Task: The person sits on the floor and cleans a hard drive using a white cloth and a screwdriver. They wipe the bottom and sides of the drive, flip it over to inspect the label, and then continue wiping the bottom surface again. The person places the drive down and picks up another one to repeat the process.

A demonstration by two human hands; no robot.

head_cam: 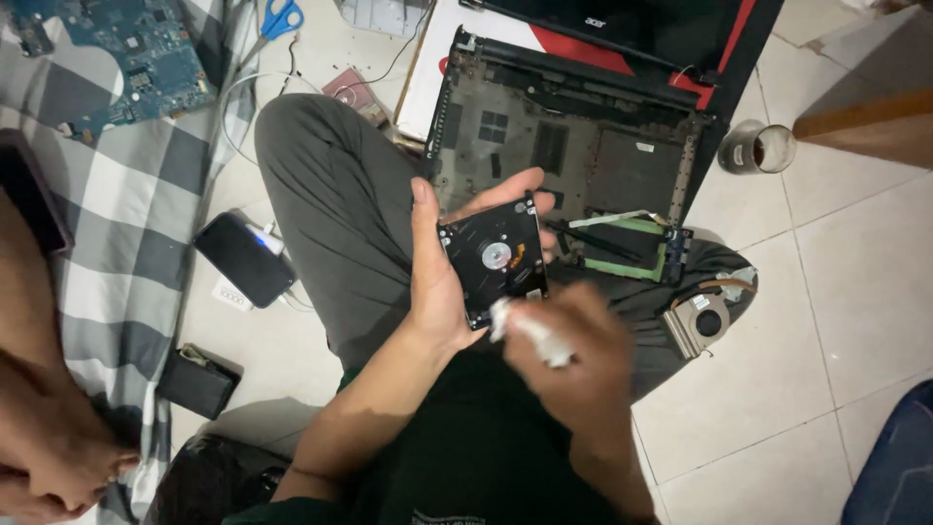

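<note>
1. While the laptop base (573,146) lies opened at 12 o'clock, underside up with its cover off and bays exposed, dismantling appears well advanced: a blue circuit board (126,58) rests apart at 10 o'clock on the checked cloth (117,214), and a cooling fan (705,319) lies loose on the tiles at 3 o'clock.
2. At frame centre, the hard drive (494,261) is out of the base and held above the lap, its black circuit side facing up.
3. The left hand (437,277) grips the hard drive by its edges: thumb along the 9 o'clock edge, fingertips wrapped over the 1 o'clock corner.
4. The right hand (573,355) is closed around a small white wad (530,335), likely tissue or cloth, which touches the drive's 6 o'clock edge. Judgement: cleaning is in hand, and refitting remains.
5. Limits of view: the right hand is motion-blurred, so the wad's material and exact finger positions cannot be confirmed. The laptop screen and circuit board are cut off at the top edge. Another person's limb intrudes at 8 o'clock.
</note>
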